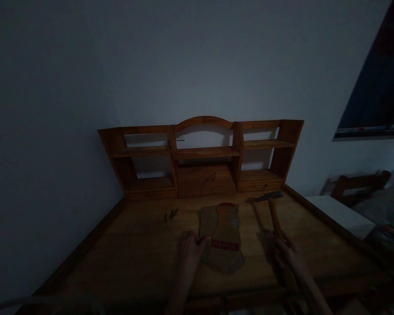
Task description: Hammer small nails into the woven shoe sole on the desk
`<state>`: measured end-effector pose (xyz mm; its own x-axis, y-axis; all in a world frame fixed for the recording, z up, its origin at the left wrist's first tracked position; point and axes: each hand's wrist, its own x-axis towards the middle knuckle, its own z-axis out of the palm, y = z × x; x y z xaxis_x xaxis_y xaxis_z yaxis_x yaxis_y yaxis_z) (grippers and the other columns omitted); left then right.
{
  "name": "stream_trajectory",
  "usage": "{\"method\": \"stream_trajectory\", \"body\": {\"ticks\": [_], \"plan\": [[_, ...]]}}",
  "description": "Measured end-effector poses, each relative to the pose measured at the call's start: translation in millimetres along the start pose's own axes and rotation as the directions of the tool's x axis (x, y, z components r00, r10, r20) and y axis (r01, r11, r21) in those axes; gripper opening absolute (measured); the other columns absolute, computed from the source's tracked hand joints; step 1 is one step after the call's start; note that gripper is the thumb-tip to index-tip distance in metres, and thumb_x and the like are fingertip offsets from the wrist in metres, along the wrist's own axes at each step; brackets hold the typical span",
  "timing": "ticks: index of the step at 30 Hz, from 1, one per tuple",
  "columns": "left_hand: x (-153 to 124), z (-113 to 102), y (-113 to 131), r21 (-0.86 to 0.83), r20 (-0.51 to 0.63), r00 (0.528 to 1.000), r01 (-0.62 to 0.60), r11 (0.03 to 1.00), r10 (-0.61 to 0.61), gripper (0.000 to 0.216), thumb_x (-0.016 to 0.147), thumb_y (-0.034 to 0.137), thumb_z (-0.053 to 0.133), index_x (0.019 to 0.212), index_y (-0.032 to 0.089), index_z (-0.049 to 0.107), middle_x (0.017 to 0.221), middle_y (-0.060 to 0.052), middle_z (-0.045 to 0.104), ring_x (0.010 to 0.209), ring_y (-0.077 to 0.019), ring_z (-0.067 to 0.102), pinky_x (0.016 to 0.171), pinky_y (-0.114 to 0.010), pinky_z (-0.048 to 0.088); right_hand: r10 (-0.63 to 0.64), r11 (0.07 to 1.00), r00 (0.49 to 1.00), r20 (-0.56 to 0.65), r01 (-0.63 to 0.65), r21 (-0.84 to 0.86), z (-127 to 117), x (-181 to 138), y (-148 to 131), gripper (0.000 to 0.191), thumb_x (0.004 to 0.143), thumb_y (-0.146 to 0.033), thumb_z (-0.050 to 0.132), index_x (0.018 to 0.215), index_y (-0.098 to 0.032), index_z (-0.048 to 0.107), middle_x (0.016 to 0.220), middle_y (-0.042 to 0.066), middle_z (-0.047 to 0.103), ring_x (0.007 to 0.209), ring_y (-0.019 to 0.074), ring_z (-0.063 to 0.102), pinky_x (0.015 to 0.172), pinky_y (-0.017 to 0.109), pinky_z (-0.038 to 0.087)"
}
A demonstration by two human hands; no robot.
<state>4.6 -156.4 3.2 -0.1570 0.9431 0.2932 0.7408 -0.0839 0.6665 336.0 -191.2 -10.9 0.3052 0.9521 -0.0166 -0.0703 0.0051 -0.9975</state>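
Observation:
The room is dim. A flat piece of brown cardboard [222, 235] with a red band lies on the wooden desk [134, 253]. My left hand [190, 253] rests on the desk with its fingertips on the cardboard's left edge, pinching something small I cannot make out. My right hand [284, 250] is wrapped round the wooden handle of a hammer [273, 210], whose dark metal head points away from me, just above the desk near the hutch.
A wooden hutch [203, 153] with open shelves stands at the desk's back against the wall. Several small dark nails [171, 214] lie left of the cardboard. A chair [354, 186] and a white surface [341, 214] are at the right.

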Motion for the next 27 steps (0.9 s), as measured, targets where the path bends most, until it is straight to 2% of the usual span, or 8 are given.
{"method": "stream_trajectory", "body": {"ticks": [6, 12, 16, 17, 19, 22, 26, 27], "plan": [[12.0, 7.0, 6.7, -0.007, 0.034, 0.999, -0.024, 1.0, 0.025, 0.028, 0.072, 0.04, 0.06, 0.056, 0.018, 0.051, 0.061, -0.002, 0.052, 0.065, -0.0173, 0.051, 0.061, -0.026, 0.033, 0.008, 1.0, 1.0, -0.002, -0.008, -0.013, -3.2, 1.3, 3.1, 0.047, 0.072, -0.049, 0.062, 0.107, -0.018, 0.052, 0.05, -0.007, 0.049, 0.03, 0.0084, 0.04, 0.029, 0.02, 0.029], [32.3, -20.7, 24.2, -0.19, -0.049, 0.998, 0.023, 0.982, -0.033, 0.024, 0.076, 0.038, 0.058, 0.063, 0.018, 0.056, 0.059, 0.0, 0.054, 0.057, -0.0149, 0.052, 0.057, -0.025, 0.035, 0.009, 1.0, 1.0, 0.0, -0.009, -0.026, -1.9, -0.6, -0.7, 0.048, 0.072, -0.049, 0.062, 0.107, -0.018, 0.052, 0.047, -0.008, 0.047, 0.029, 0.0083, 0.039, 0.03, 0.02, 0.029], [23.0, -43.1, 49.5, -0.298, -0.325, 0.943, -0.178, 0.938, 0.076, 0.017, 0.08, 0.035, 0.057, 0.079, 0.021, 0.067, 0.086, -0.005, 0.064, 0.086, -0.0202, 0.059, 0.082, -0.031, 0.044, 0.016, 1.0, 1.0, -0.001, -0.016, 0.005, -0.2, -1.1, -0.8, 0.048, 0.073, -0.05, 0.061, 0.107, -0.018, 0.052, 0.049, -0.007, 0.047, 0.03, 0.0085, 0.039, 0.031, 0.02, 0.03], [15.8, -44.4, 55.3, -0.325, -0.317, 0.936, -0.26, 0.909, 0.155, 0.017, 0.083, 0.032, 0.055, 0.086, 0.023, 0.069, 0.093, -0.005, 0.064, 0.092, -0.0202, 0.059, 0.089, -0.032, 0.043, 0.025, 1.0, 1.0, -0.013, -0.024, 0.006, -0.1, -0.9, -0.6, 0.048, 0.071, -0.05, 0.062, 0.106, -0.018, 0.052, 0.049, -0.007, 0.047, 0.03, 0.0087, 0.04, 0.03, 0.021, 0.03], [-1.6, -38.7, 64.2, -0.347, -0.179, 0.918, -0.396, 0.85, 0.355, 0.025, 0.088, 0.026, 0.048, 0.103, 0.027, 0.068, 0.107, -0.005, 0.064, 0.103, -0.02, 0.057, 0.096, -0.032, 0.041, 0.039, 0.999, 0.998, -0.043, -0.039, -0.008, 0.0, -0.6, -0.6, 0.049, 0.068, -0.051, 0.064, 0.103, -0.018, 0.055, 0.048, -0.006, 0.048, 0.031, 0.0094, 0.041, 0.031, 0.021, 0.03], [-26.2, -12.4, 72.3, -0.312, 0.158, 0.782, -0.539, 0.782, 0.602, 0.04, 0.091, 0.017, 0.035, 0.123, 0.027, 0.058, 0.124, -0.005, 0.059, 0.118, -0.0204, 0.05, 0.103, -0.035, 0.036, 0.03, 0.999, 0.997, -0.073, -0.032, -0.023, 0.7, -1.6, -2.9, 0.048, 0.065, -0.051, 0.065, 0.098, -0.018, 0.057, 0.048, -0.006, 0.048, 0.032, 0.0099, 0.043, 0.031, 0.02, 0.03], [-42.0, 25.0, 80.9, -0.226, 0.406, 0.74, -0.488, 0.843, 0.536, 0.032, 0.088, 0.027, 0.047, 0.117, 0.027, 0.062, 0.125, -0.005, 0.059, 0.114, -0.0245, 0.053, 0.099, -0.039, 0.041, 0.005, 1.0, 1.0, -0.027, -0.006, -0.023, 2.0, -3.7, -5.8, 0.046, 0.069, -0.05, 0.062, 0.103, -0.018, 0.055, 0.048, -0.007, 0.046, 0.031, 0.0092, 0.041, 0.031, 0.021, 0.032], [-42.5, 29.8, 82.1, -0.205, 0.395, 0.768, -0.462, 0.863, 0.505, 0.029, 0.086, 0.033, 0.051, 0.11, 0.027, 0.066, 0.123, -0.005, 0.06, 0.113, -0.0254, 0.054, 0.099, -0.039, 0.041, 0.004, 1.0, 1.0, -0.017, -0.004, -0.026, 1.9, -3.7, -5.6, 0.046, 0.071, -0.049, 0.061, 0.104, -0.018, 0.054, 0.047, -0.008, 0.045, 0.03, 0.009, 0.04, 0.031, 0.021, 0.032]]}}
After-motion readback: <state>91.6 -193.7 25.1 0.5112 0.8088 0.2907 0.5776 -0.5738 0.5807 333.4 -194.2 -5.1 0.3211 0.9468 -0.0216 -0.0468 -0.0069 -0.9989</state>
